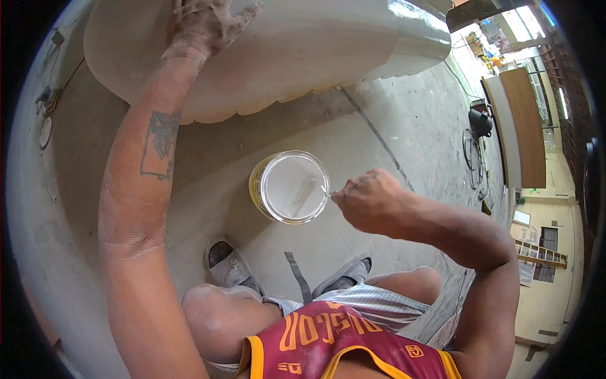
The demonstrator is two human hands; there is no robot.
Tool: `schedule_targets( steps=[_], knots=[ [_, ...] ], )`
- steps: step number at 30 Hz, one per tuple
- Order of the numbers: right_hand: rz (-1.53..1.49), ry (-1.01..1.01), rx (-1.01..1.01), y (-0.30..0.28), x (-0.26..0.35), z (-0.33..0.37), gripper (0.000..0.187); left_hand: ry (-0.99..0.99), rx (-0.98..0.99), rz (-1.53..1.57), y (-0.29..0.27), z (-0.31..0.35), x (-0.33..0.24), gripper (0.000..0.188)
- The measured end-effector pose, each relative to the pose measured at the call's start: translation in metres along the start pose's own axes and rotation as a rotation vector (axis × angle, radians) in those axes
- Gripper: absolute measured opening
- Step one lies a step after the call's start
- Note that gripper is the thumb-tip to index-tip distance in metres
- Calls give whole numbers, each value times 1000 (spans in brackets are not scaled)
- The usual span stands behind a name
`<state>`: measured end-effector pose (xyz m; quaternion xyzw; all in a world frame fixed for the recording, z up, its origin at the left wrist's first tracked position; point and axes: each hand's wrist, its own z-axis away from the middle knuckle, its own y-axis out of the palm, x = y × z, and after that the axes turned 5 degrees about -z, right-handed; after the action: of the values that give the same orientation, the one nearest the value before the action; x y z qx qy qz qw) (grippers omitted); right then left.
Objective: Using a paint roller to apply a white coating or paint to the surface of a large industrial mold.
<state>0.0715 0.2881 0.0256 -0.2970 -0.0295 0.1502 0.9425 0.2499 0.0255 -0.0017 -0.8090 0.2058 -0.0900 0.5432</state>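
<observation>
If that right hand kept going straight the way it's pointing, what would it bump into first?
Probably the bucket's rim, just left of the right hand. Their heights are hard to judge here, so it might pass over the rim instead.

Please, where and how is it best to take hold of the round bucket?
Probably by the left rim of the bucket, coming from the left: it stands upright and open, its raised round lip is exposed there, and the right hand is at the opposite side.
</observation>
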Motion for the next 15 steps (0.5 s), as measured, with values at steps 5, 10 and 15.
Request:
schedule_targets(
  steps=[5,10,15],
  knots=[
    [34,14,42,-49,7,14,20,39,12,1,3,-2,8,75],
    [21,53,48,-10,2,-8,20,37,-55,31,4,-1,6,74],
    [13,6,95,-56,9,14,19,17,6,43,7,-2,6,74]
  ],
)
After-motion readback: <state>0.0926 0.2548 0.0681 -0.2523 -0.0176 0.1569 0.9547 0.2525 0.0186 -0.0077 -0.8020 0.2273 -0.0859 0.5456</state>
